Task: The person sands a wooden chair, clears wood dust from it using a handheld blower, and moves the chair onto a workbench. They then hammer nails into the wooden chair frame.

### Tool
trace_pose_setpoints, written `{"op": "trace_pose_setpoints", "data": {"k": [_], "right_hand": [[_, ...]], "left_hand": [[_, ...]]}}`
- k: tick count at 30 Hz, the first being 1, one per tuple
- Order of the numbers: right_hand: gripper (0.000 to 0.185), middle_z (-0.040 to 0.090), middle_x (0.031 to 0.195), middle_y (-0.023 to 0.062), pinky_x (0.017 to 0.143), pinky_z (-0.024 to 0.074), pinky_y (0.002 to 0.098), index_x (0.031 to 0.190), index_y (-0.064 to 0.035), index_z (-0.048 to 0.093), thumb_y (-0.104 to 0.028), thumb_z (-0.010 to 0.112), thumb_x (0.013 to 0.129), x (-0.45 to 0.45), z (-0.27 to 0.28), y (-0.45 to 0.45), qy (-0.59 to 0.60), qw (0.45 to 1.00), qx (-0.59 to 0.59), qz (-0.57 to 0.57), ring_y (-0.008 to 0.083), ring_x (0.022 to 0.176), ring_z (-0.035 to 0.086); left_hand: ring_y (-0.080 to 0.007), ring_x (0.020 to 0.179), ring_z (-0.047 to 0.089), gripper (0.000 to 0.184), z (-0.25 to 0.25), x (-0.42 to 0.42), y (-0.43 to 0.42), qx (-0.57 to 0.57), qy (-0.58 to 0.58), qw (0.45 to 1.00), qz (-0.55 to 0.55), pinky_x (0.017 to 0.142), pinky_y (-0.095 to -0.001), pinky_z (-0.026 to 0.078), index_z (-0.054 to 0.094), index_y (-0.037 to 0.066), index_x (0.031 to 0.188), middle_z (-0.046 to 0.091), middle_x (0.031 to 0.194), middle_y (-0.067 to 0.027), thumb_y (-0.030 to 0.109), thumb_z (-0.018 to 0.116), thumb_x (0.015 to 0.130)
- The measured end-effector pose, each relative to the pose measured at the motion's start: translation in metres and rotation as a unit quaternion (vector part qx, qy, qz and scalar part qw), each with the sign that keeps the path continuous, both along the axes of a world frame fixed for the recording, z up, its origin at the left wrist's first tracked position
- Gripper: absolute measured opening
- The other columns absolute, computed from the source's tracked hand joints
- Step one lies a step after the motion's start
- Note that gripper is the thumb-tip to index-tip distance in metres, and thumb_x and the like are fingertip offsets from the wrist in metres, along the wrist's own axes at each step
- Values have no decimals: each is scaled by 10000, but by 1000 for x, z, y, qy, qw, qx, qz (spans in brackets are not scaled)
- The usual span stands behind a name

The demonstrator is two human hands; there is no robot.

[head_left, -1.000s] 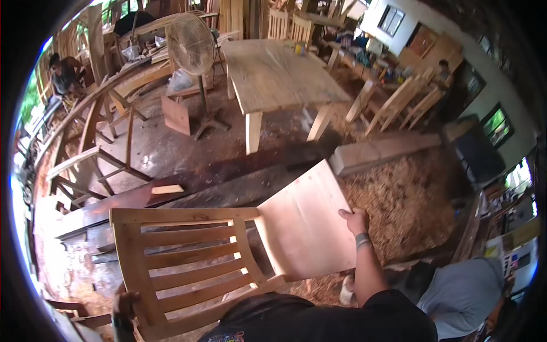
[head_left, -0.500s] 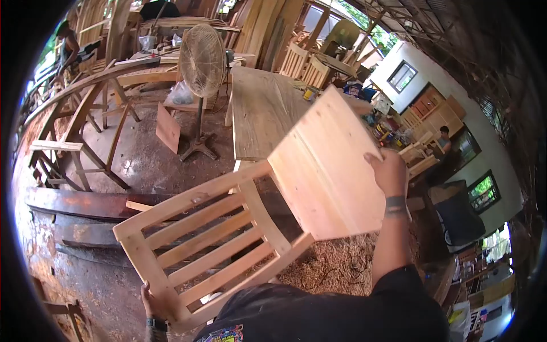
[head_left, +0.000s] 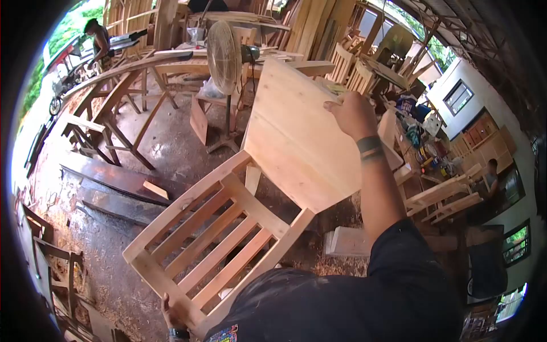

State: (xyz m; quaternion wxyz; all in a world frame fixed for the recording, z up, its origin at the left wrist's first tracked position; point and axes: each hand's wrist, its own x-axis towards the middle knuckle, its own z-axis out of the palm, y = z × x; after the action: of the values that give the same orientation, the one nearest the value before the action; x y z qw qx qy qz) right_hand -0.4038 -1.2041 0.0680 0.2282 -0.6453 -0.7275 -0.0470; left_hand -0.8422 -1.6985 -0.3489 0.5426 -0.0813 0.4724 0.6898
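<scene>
A pale wooden chair lies across the view, its solid seat panel toward the upper right and its slatted backrest at the lower left. My right hand grips the seat panel's right edge, with thumb and fingers bent around it. At the backrest's lower left corner, my left hand holds the top rail; part of that hand is hidden behind the wood. The chair is off the floor, tilted between both hands, and close to my dark shirt.
Beyond the chair stands a pedestal fan. Wooden frames and dark planks are at the left. A cluttered workbench is at the right. One person is at the upper left, another at the far right.
The view has swung, and the chair has turned so that its seat panel points more upward, covering most of the table behind. Both hands have kept hold of it.
</scene>
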Motion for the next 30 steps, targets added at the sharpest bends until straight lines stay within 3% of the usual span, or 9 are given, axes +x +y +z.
{"op": "trace_pose_setpoints", "data": {"k": [7, 8, 15, 18, 22, 23, 26, 29, 30], "right_hand": [[431, 704, 770, 237, 747, 564, 502, 787, -17, 734, -439, 768, 862, -13, -34, 108, -47, 987, 101, 116, 418, 794, 712], [427, 716, 784, 226, 769, 574, 513, 819, -28, 753, -450, 738, 882, -17, -38, 124, -47, 980, 138, 132, 424, 807, 716], [518, 688, 1221, 236, 1009, 506, 498, 1257, -54, 682, -457, 677, 932, 38, -45, 257, -126, 974, 80, 170, 399, 1175, 646], [686, 479, 1518, 224, 1163, 343, 563, 1484, -92, 500, -466, 674, 936, 84, -58, 278, -189, 958, 126, 177, 422, 1418, 426], [692, 486, 1446, 291, 1163, 366, 556, 1452, -16, 484, -297, 780, 892, 160, -149, 218, -68, 939, 279, 189, 478, 1383, 437], [692, 519, 1391, 283, 1088, 394, 588, 1413, -22, 494, -274, 802, 847, 175, -178, 171, -30, 953, 247, 174, 479, 1307, 480], [526, 633, 1142, 220, 933, 480, 534, 1258, -25, 588, -371, 761, 901, 214, -284, 12, 133, 987, 28, 80, 417, 1040, 611], [569, 638, 1171, 246, 912, 519, 462, 1187, 1, 599, -500, 711, 942, 229, -461, -130, 304, 888, -344, 20, 367, 1068, 651], [656, 626, 1289, 232, 1010, 489, 458, 1400, 15, 453, -443, 684, 992, 217, -487, -163, 323, 854, -405, 56, 289, 1208, 617]], "left_hand": [[-252, 913, 723, 560, 19, 81, 46, 23, -25, 998, 45, 818, -381, 615, 667, 41, 1208, 742, 1064, -115, 535, 633, 946], [-258, 929, 726, 600, 2, 81, 45, 28, -147, 989, -3, 826, -398, 617, 667, 27, 1212, 746, 1079, -122, 562, 612, 946], [-235, 1198, 631, 422, -92, 197, 129, 190, 117, 975, 18, 1077, -481, 514, 548, 252, 1413, 619, 1391, -33, 285, 645, 1004], [-204, 1119, 654, 266, -73, 239, 198, 79, -58, 995, -19, 1040, -464, 501, 720, 200, 1148, 733, 1179, 29, 401, 675, 980], [-196, 1054, 675, 251, -55, 295, 259, -43, -258, 947, -188, 1044, -517, 459, 773, 218, 989, 770, 1027, 71, 443, 666, 956], [-256, 1135, 644, 363, -102, 305, 261, -41, -301, 926, -225, 1068, -527, 453, 735, 172, 1125, 741, 1168, -11, 479, 651, 950], [-343, 1247, 573, 556, -52, 350, 297, -32, -306, 887, -343, 1112, -551, 437, 619, 119, 1309, 628, 1358, -124, 531, 642, 936], [-371, 1285, 544, 612, -57, 383, 317, -66, -307, 868, -384, 1121, -560, 438, 574, 103, 1357, 583, 1407, -154, 546, 632, 939], [-371, 1286, 545, 599, -69, 391, 322, -79, -324, 857, -393, 1118, -558, 442, 580, 103, 1350, 590, 1400, -149, 541, 629, 945]]}}
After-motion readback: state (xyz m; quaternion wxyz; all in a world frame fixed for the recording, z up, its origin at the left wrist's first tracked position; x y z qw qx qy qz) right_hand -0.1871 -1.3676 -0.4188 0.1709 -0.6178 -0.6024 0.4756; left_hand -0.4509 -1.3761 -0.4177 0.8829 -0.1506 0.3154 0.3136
